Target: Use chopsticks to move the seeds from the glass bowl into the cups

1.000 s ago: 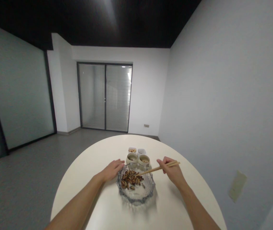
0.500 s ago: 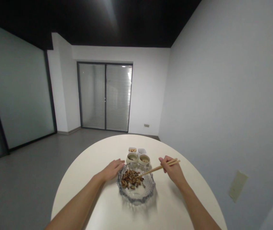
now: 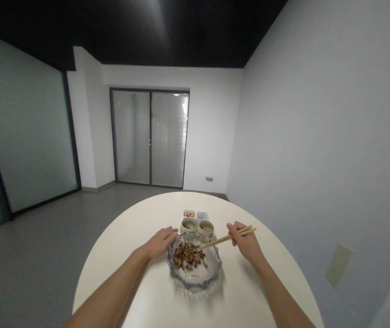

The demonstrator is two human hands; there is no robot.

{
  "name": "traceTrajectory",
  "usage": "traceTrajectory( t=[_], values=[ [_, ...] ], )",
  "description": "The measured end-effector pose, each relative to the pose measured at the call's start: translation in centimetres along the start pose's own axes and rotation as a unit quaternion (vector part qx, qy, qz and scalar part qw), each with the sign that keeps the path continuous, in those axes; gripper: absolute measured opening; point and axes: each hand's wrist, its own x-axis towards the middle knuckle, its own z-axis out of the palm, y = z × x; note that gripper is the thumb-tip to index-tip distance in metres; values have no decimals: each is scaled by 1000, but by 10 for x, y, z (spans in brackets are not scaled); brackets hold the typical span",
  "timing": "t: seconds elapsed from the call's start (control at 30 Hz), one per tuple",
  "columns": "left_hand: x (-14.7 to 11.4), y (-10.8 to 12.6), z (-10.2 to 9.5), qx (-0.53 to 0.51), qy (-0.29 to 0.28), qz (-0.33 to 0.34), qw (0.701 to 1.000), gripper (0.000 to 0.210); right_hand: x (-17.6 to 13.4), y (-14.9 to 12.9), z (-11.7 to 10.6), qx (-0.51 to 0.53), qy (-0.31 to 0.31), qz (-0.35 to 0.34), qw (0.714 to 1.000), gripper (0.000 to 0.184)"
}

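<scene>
A clear glass bowl (image 3: 196,284) with a scalloped rim stands on the table before me. Brown, striped seeds or nuts (image 3: 188,256) lie heaped in its left half; their exact kind is hard to make out. My right hand (image 3: 244,239) is closed around a pair of wooden chopsticks (image 3: 220,239), whose tips reach into the heap. Whether anything is pinched between the tips is too small to tell. My left hand (image 3: 163,241) rests with outstretched fingers at the bowl's left rim and holds nothing.
Behind the bowl stand two beige cups (image 3: 206,227) with small contents. Farther back are a white dish (image 3: 189,214) of pale nuts and another white dish (image 3: 202,216). All stand on a round white table (image 3: 140,300), with a wall (image 3: 300,150) to the right.
The chopstick tips have shifted slightly left and up within the heap, and my right hand moved a little with them. My left hand and the bowl stay in place.
</scene>
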Motion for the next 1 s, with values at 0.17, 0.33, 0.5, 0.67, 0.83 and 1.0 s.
traceTrajectory(
  t=[0.17,0.33,0.5,0.67,0.83,1.0],
  values=[
    [0,2,0,4,-6,1,1000,81,2,4,-3,19,23,-18,999,67],
    [-1,5,-2,0,-5,-5,1000,80,3,2,-4,44,69,-22,996,67],
    [0,4,-1,7,-4,-4,1000,80,2,1,1,54,136,-22,989,66],
    [0,2,0,1,2,-4,1000,76,1,3,7,28,206,-19,978,68],
    [0,5,-1,4,-1,-1,1000,76,0,4,13,-1,257,-9,966,66],
    [-1,5,-2,6,-3,2,1000,76,0,7,20,-23,252,-23,967,65]
  ],
)
